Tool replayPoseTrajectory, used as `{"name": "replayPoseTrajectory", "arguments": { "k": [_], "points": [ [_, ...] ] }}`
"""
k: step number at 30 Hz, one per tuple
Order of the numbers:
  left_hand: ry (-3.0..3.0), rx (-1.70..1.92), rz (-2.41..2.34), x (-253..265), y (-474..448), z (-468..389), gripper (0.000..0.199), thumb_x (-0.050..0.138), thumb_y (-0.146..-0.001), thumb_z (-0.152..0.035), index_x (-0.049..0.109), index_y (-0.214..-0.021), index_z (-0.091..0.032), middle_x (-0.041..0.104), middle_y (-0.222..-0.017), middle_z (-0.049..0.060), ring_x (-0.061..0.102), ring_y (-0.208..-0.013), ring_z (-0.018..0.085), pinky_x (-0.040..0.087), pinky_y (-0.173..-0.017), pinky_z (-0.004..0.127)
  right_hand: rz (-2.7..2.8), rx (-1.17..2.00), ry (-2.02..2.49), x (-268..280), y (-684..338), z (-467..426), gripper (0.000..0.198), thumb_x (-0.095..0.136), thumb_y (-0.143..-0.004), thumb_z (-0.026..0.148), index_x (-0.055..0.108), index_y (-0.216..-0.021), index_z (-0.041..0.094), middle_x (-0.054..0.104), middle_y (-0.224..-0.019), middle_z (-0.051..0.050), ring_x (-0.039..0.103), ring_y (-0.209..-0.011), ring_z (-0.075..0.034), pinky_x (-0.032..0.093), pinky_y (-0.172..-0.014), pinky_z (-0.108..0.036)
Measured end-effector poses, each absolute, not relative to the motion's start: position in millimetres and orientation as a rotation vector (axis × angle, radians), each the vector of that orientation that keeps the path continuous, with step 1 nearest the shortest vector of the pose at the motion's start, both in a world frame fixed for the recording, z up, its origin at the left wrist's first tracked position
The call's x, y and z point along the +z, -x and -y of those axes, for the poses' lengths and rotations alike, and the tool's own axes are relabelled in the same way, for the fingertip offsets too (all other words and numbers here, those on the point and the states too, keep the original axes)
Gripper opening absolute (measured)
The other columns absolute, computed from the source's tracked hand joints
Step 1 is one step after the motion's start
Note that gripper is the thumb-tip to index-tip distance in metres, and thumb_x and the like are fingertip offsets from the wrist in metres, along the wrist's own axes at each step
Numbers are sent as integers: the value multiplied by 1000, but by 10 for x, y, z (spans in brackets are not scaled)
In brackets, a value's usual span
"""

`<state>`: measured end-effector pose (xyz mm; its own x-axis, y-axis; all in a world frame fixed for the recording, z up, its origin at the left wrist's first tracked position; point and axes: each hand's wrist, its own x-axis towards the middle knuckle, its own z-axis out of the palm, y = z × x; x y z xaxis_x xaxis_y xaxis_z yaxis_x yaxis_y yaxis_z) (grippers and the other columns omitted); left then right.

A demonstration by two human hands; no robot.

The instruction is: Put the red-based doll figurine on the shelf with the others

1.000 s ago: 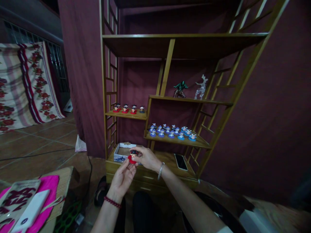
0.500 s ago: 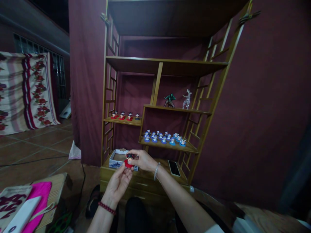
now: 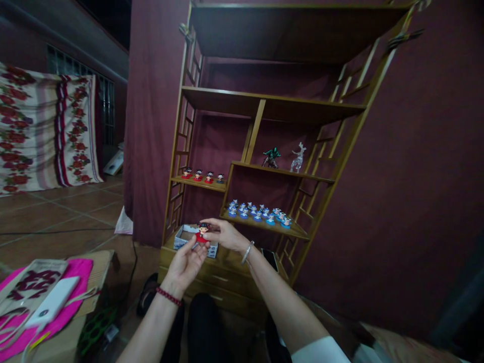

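Observation:
A small figurine (image 3: 203, 230) with dark hair and a red base is held between my two hands, upright in front of the shelf unit. My left hand (image 3: 188, 263) pinches its red base from below with thumb and fingers. From the right, my right hand (image 3: 226, 235) grips the figurine's side. Just behind it, an open cardboard box (image 3: 180, 241) with a blue-and-white printed side stands on the low cabinet top, partly covered by my hands. Several similar red-based figurines (image 3: 197, 176) stand on the left shelf, with a dark-based one (image 3: 220, 178) at their right end.
Several blue and purple figurines (image 3: 257, 216) fill the lower right shelf. Above them stand a green figure (image 3: 271, 157) and a clear figure (image 3: 298, 157). A phone (image 3: 269, 259) lies on the cabinet top. At left, a white power bank (image 3: 53, 301) rests on pink cloth.
The view has tilted and shifted, so the shelf sits further right. Both hands still hold the figurine, which now appears slightly higher, its front turned more toward me.

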<state>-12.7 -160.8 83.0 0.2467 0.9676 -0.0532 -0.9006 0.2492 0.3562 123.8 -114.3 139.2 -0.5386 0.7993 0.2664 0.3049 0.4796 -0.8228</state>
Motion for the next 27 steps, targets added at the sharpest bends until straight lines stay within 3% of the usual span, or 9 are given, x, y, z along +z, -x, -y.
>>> {"name": "replayPoseTrajectory", "arguments": {
  "k": [10, 27],
  "points": [
    [-307, 1232, -292, 656, 186, 1601, 16, 48, -86, -19, 62, -87, -10, 65, -74, 8, 64, -67, 15, 52, -58, 22, 1960, 1022, 893, 1157, -1183, 1109, 45, 68, -67, 36, 61, -107, 15, 68, -94, -6, 62, -84, -17, 48, -81, -33],
    [-250, 1122, -377, 391, -71, 1496, 15, 47, -83, -18, 61, -80, -12, 64, -70, 8, 63, -61, 16, 49, -55, 25, 1831, 889, 1115, 712, -1380, 1172, 29, 62, -72, 23, 63, -101, 16, 67, -90, -3, 60, -81, -14, 47, -77, -29]
  ]
}}
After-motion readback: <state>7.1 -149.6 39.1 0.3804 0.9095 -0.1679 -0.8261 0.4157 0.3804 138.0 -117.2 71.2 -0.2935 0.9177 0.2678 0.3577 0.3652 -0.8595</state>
